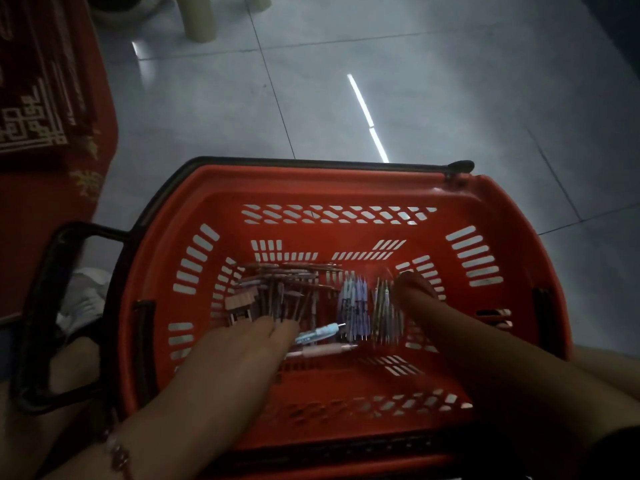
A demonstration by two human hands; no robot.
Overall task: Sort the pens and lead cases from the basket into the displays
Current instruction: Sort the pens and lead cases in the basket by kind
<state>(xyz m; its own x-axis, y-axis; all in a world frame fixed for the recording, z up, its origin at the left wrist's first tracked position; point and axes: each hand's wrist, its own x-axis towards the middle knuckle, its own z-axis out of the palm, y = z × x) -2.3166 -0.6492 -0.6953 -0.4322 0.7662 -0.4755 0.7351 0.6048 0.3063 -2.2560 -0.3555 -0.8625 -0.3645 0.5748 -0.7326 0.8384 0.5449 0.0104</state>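
Both hands reach into the red basket (346,188) on the floor, left hand (242,351) fingers straight over brown pens (284,289), right hand (429,306) grip unclear beside purple pens (355,303); sorting looks barely begun, no displays visible.

Floor (346,98): pale grey glossy tiles, dark grout, streak of reflected light (367,116). Far left: red patterned cloth (52,188). Far centre: two beige furniture legs (201,19). Lighting dim.
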